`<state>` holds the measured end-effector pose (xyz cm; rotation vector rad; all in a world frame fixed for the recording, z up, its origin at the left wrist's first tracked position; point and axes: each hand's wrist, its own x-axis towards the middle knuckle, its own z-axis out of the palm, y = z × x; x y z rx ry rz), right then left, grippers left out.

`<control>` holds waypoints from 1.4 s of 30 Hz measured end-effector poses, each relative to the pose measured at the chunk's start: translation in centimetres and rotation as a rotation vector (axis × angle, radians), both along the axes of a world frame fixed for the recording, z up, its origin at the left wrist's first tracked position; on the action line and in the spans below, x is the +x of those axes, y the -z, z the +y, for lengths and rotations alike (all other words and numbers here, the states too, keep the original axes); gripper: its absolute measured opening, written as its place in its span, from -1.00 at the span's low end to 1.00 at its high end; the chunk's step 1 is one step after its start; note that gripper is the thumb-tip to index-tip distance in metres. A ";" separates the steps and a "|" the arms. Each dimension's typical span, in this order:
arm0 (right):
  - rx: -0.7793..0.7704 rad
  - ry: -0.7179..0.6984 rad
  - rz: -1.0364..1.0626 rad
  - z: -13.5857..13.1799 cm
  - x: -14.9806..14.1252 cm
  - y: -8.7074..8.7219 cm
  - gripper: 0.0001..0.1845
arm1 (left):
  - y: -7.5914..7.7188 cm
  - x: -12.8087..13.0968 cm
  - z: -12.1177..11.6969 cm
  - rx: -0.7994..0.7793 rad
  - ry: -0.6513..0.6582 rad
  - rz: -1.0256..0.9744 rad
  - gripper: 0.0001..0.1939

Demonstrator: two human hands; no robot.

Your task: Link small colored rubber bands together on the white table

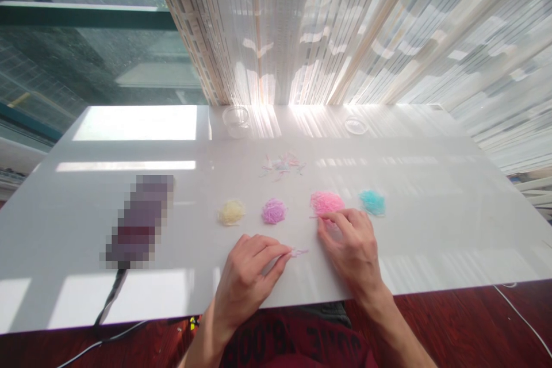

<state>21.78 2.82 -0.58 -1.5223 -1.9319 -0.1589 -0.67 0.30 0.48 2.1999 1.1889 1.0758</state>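
Four small piles of thin strands lie in a row on the white table (431, 213): a yellow pile (232, 212), a purple pile (273, 211), a pink pile (327, 202) and a teal pile (373, 202). A loose scatter of mixed strands (282, 165) lies further back. My left hand (250, 273) pinches a few pale pink strands (299, 252) at its fingertips. My right hand (351, 247) rests at the near edge of the pink pile, fingertips pinched on a pink strand there.
Two clear plastic cups (236, 117) (356, 125) stand at the table's far edge by a sheer curtain. A blurred dark device (138, 221) with a cable (110, 299) lies at the left. Glass windows are at the back left.
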 end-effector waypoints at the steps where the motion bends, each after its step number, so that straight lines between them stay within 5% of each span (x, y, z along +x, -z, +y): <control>1: 0.003 -0.003 0.003 0.0 0.0 0.0 -0.91 | 0.0 0.0 0.0 0.000 -0.001 -0.003 -0.89; 10: 0.012 -0.065 0.051 -0.3 0.1 -0.7 -0.91 | 0.0 0.1 0.0 -0.002 0.003 -0.012 -0.89; 22: -0.161 -0.237 -0.259 1.9 -0.4 -1.9 -0.78 | 0.1 0.1 0.0 -0.013 -0.004 -0.014 -0.91; 31: -0.195 -0.378 0.197 2.9 -3.4 -3.8 -0.90 | 0.1 0.0 0.0 0.001 -0.021 -0.026 -0.91; 42: -0.429 -0.441 0.215 4.7 -5.2 -3.9 -0.85 | 0.5 0.0 -0.1 -0.017 -0.072 -0.033 -0.92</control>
